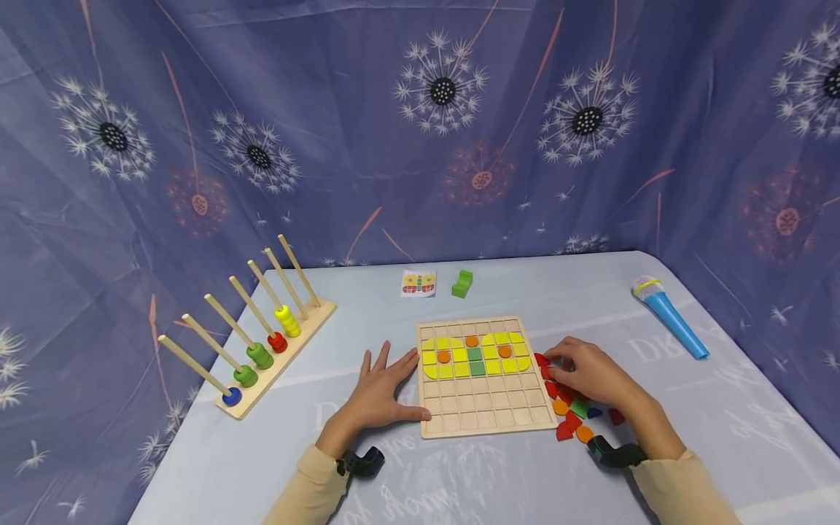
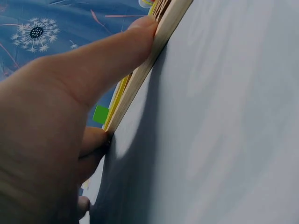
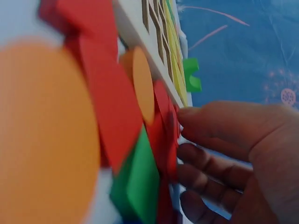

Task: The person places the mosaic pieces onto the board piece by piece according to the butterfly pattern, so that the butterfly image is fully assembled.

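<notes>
Grid board point(image 1: 487, 418) sits against the left hand point(image 1: 379, 396), fingers spread, probably to stop sliding; right hand point(image 1: 590, 370) half-curls at red pieces point(image 3: 110, 88), its grip's hold unclear.

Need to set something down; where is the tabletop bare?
Bare: between the peg stand and the board, beyond the left hand; between board and microphone, beyond the right hand. Crowded: along the board's right edge, among loose pieces.

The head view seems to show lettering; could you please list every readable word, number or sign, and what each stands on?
"DR": pale capitals on the light-blue fabric tablecloth, beside the blue, silver-headed microphone; what follows is unclear.
"D", apparently: same tablecloth, beside the person's left hand.
Faint white script, same tablecloth: too blurred to read.
</notes>
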{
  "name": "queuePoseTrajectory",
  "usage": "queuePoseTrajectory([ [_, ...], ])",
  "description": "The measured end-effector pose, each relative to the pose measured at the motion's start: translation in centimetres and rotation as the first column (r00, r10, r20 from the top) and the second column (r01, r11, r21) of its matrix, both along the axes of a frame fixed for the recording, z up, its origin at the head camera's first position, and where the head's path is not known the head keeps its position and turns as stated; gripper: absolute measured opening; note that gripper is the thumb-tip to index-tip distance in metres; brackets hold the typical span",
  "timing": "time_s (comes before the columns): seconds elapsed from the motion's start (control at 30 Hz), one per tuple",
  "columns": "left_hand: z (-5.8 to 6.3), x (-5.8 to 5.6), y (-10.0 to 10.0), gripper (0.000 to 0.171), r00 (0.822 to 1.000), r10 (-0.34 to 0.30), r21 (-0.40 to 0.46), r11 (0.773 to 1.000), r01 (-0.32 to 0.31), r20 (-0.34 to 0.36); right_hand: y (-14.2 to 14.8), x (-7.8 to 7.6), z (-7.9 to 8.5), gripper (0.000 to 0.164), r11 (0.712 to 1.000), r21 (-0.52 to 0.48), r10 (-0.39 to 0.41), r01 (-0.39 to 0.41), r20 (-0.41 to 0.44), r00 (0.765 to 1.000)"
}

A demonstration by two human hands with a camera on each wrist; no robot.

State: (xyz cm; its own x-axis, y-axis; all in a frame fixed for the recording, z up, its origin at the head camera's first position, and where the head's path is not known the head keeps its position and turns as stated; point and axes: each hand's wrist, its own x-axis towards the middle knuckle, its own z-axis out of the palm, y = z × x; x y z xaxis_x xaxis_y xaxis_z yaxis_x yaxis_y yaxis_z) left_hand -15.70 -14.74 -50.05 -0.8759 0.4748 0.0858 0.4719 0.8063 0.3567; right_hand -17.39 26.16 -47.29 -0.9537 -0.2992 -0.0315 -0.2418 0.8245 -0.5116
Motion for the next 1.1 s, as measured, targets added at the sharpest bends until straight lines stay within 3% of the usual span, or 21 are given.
queuePoseTrajectory([
  [0.2,-0.4,-0.2,-0.2,0.106,1.000,0.008,0.022,1.000,-0.008,-0.010,-1.6,-0.9,-0.3,0.033,0.998,0.048,-0.048,0.049,-0.019,0.999],
  [0.47,-0.7,-0.3,-0.3,0.105,1.000,0.010,0.034,0.999,-0.010,-0.005,-2.2,-1.5,0.4,0.025,0.985,0.104,-0.139,0.140,-0.013,0.990],
  [0.73,-0.3,-0.3,-0.4,0.105,1.000,0.013,0.018,1.000,-0.013,-0.001,-2.3,-1.2,0.3,0.029,0.992,0.103,-0.067,0.073,-0.059,0.996],
  [1.1,-0.4,-0.1,-0.3,0.104,1.000,0.007,0.034,0.999,-0.007,-0.011,-2.0,-1.6,0.3,0.035,0.975,0.185,-0.116,0.126,-0.063,0.991],
])
